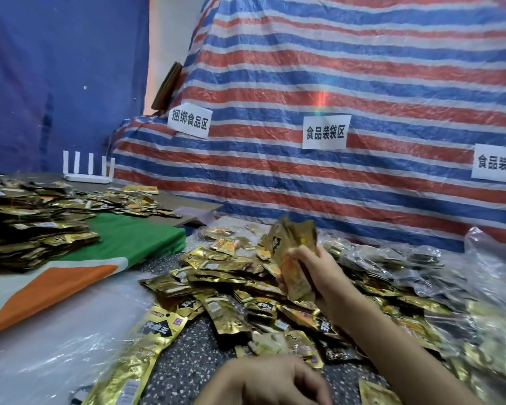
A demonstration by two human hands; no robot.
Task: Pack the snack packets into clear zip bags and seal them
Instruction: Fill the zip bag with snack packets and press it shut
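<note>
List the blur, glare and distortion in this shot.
Head view: motion blur smears the left hand and the large gold pouch; the right hand and its held packets look soft; a rainbow flare streaks the striped tarp; glare whitens the clear bags; wide-angle bending curves the frame edges.

Left grip, right grip — bare; forearm bare.

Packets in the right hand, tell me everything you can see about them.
The held packets are a small stack of flat gold foil sachets, shiny and crinkled, with black and orange print. They stand roughly upright, slightly fanned at the top, raised above the loose pile of similar packets. The right hand grips them, its fingers curled round their lower half. Their exact number cannot be told.
</note>
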